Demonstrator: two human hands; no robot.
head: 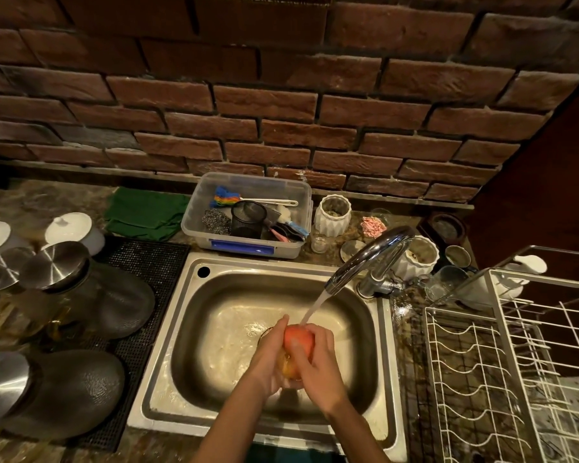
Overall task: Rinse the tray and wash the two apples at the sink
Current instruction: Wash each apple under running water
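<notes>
An orange-red apple [298, 340] is held over the steel sink [194, 315], right under the stream of water from the chrome tap [368, 255]. My left hand [268, 359] cups the apple from the left and below. My right hand [318, 362] wraps over its right side, with the thumb across the front. Below the red part a yellowish patch [286, 367] shows between my palms; I cannot tell whether it is the same apple or a second one. No tray is in sight.
A clear plastic box [248, 248] of brushes and scourers stands behind the sink. Lidded glass jars [91, 295] lie on a black mat at the left. A white wire dish rack [515, 362] fills the right. White ribbed pots [331, 215] and small glasses stand by the tap.
</notes>
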